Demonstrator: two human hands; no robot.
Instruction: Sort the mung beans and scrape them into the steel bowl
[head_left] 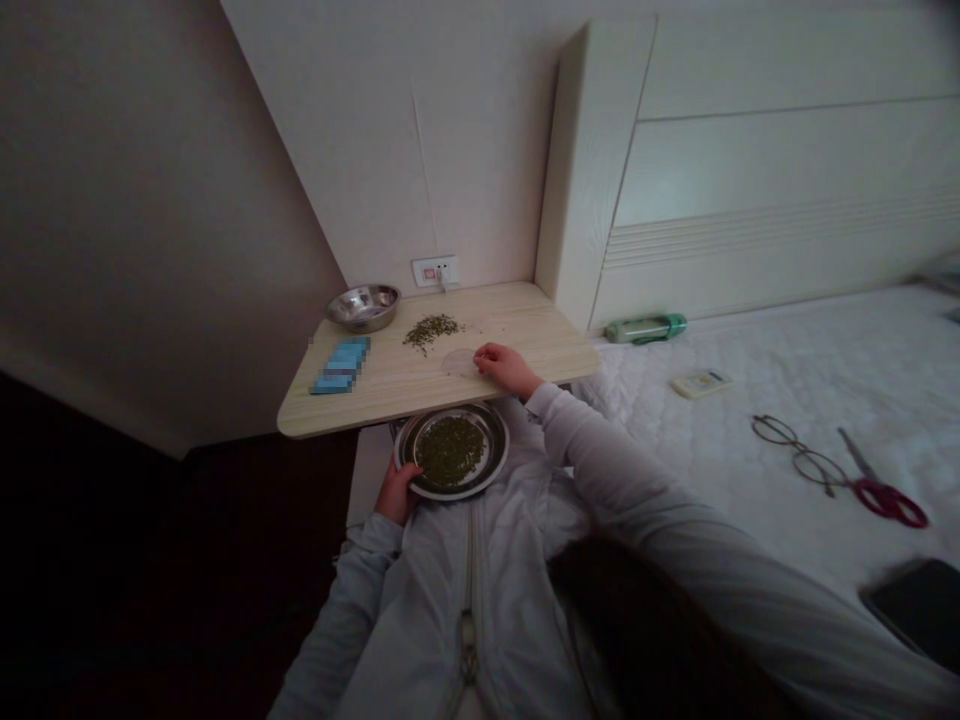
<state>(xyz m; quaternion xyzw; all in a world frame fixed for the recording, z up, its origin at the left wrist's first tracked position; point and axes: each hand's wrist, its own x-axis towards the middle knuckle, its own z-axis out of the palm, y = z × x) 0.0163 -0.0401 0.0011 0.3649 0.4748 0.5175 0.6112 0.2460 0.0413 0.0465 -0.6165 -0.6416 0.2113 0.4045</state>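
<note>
My left hand (397,492) grips the near left rim of a round steel dish (496,460), thumb over the edge. Small dark green pieces, like dried leaves or seeds (451,450), cover much of the dish's bottom. The dish is tilted slightly at my lap, below the front edge of a small wooden table (375,400). Over the tabletop, my right hand (504,366) is closed in a pinch at the right edge of a clear round disc (456,363). Behind the disc lies a loose pile of the same green pieces (430,331).
An empty-looking steel bowl (365,308) and a blurred blue packet (342,366) occupy the table's left side. A wall socket (435,271) holds a plug. On the bed at right lie a green-capped bottle (645,329), glasses (799,450), red-handled scissors (889,500) and a dark phone-like object (916,605).
</note>
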